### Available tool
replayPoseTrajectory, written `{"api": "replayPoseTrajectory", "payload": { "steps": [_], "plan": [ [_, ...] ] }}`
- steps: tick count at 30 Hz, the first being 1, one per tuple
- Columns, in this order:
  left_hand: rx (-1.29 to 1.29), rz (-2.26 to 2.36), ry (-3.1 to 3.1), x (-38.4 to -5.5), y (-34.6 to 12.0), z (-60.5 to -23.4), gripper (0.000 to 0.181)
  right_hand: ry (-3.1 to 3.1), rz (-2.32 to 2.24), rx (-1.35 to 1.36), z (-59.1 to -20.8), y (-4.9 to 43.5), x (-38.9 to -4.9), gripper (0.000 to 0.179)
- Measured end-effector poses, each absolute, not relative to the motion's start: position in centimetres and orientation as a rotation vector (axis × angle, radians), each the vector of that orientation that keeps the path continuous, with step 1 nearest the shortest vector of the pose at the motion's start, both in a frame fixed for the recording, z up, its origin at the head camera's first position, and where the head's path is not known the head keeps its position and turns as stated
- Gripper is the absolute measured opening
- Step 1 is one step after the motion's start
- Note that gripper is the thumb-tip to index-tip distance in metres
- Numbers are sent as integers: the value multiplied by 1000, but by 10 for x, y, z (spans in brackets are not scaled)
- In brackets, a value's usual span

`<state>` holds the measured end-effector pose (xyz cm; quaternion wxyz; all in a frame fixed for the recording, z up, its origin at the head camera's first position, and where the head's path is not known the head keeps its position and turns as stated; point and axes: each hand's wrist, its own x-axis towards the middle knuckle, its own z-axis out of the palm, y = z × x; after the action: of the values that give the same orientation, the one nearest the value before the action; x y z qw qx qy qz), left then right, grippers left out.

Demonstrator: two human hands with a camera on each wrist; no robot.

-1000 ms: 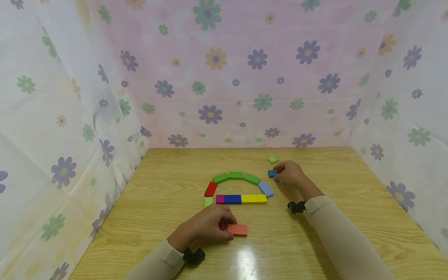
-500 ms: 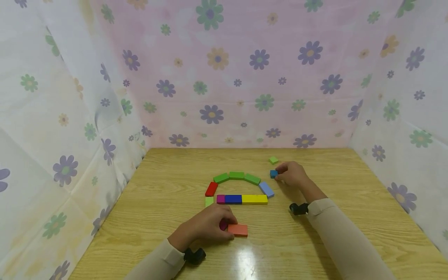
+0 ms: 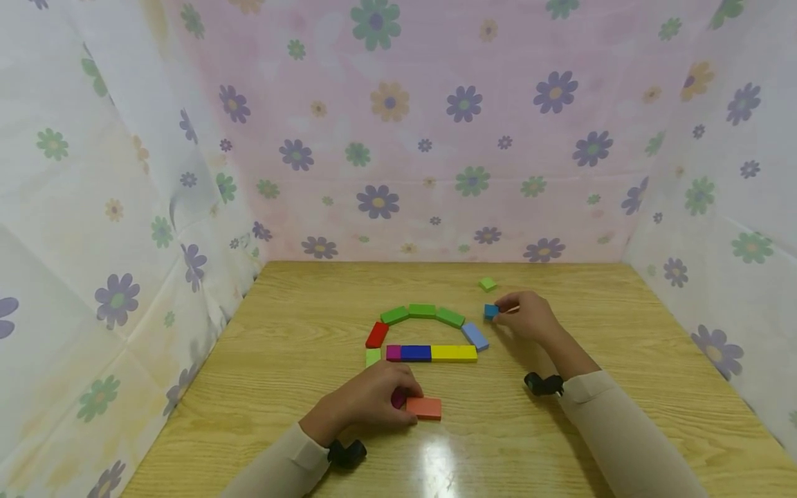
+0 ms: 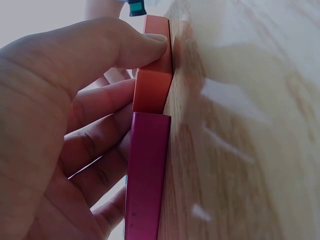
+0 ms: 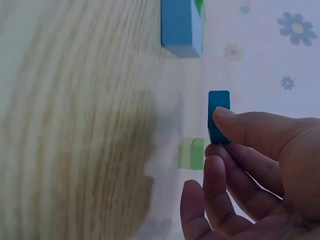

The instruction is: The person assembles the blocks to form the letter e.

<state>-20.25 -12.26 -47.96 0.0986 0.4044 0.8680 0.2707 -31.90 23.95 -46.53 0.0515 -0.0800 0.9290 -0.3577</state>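
My left hand (image 3: 370, 398) pinches an orange block (image 3: 425, 409) lying on the table, thumb on one side and fingers on the other. End to end with it, in the left wrist view, lies a magenta block (image 4: 147, 175), mostly hidden under the hand in the head view. Between thumb and fingertips my right hand (image 3: 530, 318) holds a small blue block (image 3: 490, 311). It appears raised off the wood in the right wrist view. That hand is just right of the arc, whose nearest piece is a light blue block (image 3: 475, 337).
Several green blocks (image 3: 422, 311) and a red block (image 3: 376, 335) continue the arc. Inside it runs a row of a magenta block (image 3: 394, 353), a dark blue block (image 3: 416, 353) and yellow (image 3: 454, 354). Light green blocks lie at left (image 3: 373, 357) and far right (image 3: 488, 284).
My right hand has drawn slightly right and nearer with the small blue block in its fingers. The left hand stays on the orange block. The view shifts slightly.
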Motion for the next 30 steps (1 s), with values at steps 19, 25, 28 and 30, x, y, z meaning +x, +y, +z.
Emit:
{"api": "replayPoseTrajectory", "payload": {
  "steps": [19, 25, 28, 30],
  "plan": [
    [1217, 794, 2585, -203, -122, -479, 23, 2748, -1149, -507, -451, 226, -268, 30],
    [1230, 807, 2571, -202, -122, -477, 21, 2657, -1160, -631, -449, 218, -249, 28],
    [1226, 798, 2577, -202, -122, -477, 21, 2600, -1150, -712, -449, 213, -241, 26],
    [1234, 790, 2583, -202, -122, -478, 22, 2553, -1147, -759, -448, 210, -236, 25]
  ]
}}
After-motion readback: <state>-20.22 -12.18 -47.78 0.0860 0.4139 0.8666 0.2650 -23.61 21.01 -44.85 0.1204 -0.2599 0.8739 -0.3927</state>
